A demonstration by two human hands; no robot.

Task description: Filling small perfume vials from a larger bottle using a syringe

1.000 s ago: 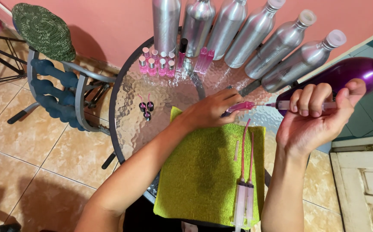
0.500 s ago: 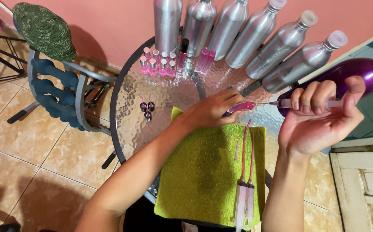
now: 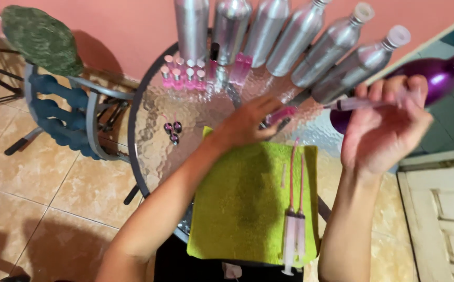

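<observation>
lying on the green towel (image 3: 242, 209) at the round glass table's (image 3: 154, 141) near edge two syringes (image 3: 293, 235), left hand (image 3: 248, 125) pinching a small pink vial (image 3: 281, 115) mid-table, right hand (image 3: 381, 133) raised, fingers curled around a syringe (image 3: 355, 103), silver bottles (image 3: 289, 36) along the far edge

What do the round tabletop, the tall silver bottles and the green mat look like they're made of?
Tabletop: looks like textured clear glass, since floor and frame show through its rippled surface. Silver bottles: probably brushed aluminium, with matte grey sheen and soft highlights. Green mat: a fuzzy cloth, likely microfibre or terry, with visible nap.
</observation>
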